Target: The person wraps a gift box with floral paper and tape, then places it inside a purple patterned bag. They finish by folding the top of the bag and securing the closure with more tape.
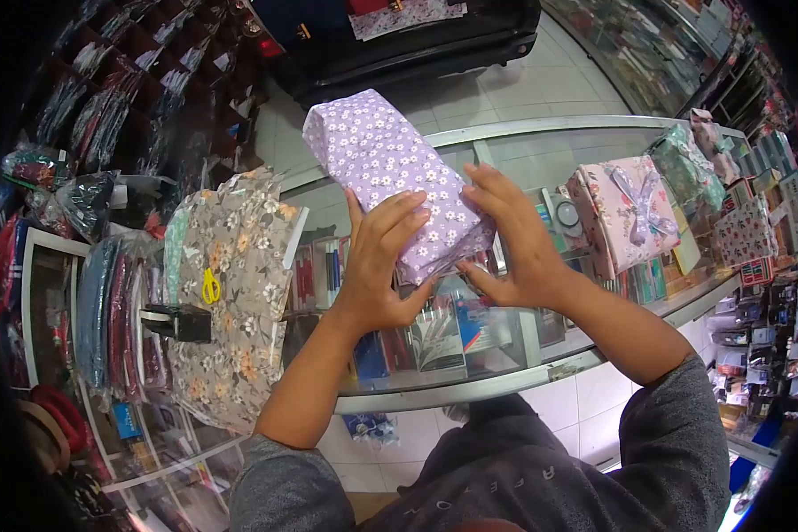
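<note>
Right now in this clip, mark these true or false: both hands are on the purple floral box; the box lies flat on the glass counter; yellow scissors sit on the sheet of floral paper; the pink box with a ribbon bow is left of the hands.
1. Both hands hold the purple flower-print wrapped box. True: the left hand and right hand press its near end.
2. The box lies flat on the glass counter. False: it is tilted, held up off the glass.
3. Yellow-handled scissors sit on the grey floral paper sheet. True.
4. The pink ribboned gift box is left of the hands. False: it stands to their right.
</note>
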The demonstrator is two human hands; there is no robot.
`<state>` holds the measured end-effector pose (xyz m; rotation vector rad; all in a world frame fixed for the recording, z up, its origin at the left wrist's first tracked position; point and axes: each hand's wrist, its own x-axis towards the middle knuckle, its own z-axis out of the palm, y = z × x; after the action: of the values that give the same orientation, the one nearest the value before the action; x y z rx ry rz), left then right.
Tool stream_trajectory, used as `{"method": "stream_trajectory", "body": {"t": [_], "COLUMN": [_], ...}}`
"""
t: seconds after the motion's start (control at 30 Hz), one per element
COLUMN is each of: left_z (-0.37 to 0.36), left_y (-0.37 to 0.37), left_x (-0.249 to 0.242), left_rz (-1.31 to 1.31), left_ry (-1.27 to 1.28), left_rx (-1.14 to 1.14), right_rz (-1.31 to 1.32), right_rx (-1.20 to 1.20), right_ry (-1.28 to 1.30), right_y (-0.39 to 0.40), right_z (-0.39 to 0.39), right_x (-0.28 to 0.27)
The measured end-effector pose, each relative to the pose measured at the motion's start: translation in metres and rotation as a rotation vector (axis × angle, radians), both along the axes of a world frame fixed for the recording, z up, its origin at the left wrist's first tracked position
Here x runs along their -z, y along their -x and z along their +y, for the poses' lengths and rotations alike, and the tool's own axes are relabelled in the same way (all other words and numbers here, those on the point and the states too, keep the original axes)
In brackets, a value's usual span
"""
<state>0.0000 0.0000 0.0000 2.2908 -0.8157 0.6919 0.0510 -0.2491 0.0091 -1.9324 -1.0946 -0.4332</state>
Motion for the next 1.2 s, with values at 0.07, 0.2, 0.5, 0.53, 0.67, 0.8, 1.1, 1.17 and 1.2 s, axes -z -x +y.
{"method": "stream_trajectory", "body": {"t": [0.07,0.2,0.5,0.53,0.67,0.8,1.1,1.17,1.2], "left_z": [0.002,0.009,0.005,0.004,0.002,0.003,-0.007,0.007,0.016], "left_y": [0.009,0.003,0.005,0.004,0.004,0.004,0.076,0.107,0.120], "left_x": [0.001,0.002,0.009,0.010,0.011,0.007,-0.060,-0.064,-0.064], "left_rz": [-0.017,-0.019,-0.100,-0.098,-0.106,-0.128,0.071,0.062,0.078], "left_ry": [0.085,0.145,0.065,0.064,0.063,0.078,0.143,0.200,0.274], "left_rx": [0.012,0.114,-0.042,-0.063,-0.110,-0.093,-0.099,-0.138,-0.186], "right_rz": [-0.008,0.054,0.094,0.082,0.042,0.007,-0.377,-0.417,-0.452], "right_rx": [-0.029,-0.069,-0.071,-0.066,-0.080,-0.098,0.021,-0.005,0.003], "right_ry": [0.095,-0.059,-0.071,-0.060,-0.043,-0.025,0.052,0.024,-0.006], "right_y": [0.009,-0.006,-0.005,-0.005,-0.009,-0.008,0.012,0.025,0.029], "right_z": [0.002,0.010,0.010,0.009,0.008,0.006,0.008,0.022,0.032], "right_x": [-0.004,0.000,0.002,0.002,0.003,0.000,-0.008,-0.016,-0.023]}}
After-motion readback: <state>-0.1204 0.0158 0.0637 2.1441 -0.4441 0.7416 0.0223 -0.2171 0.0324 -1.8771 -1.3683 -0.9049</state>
